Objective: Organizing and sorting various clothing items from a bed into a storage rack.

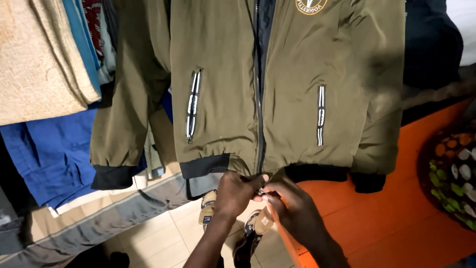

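Folded clothes (pixel 44 54) and blue cloth (pixel 49 154) hang at the left, above pale floor tiles (pixel 163 238); an orange surface (pixel 411 208) lies at the right. Between them hangs an olive jacket (pixel 223 79) with black cuffs and hem, two striped pocket zips and a round chest badge. Left hand (pixel 237 191) and right hand (pixel 292 206) pinch the zipper (pixel 258 99) at its bottom, at the hem.
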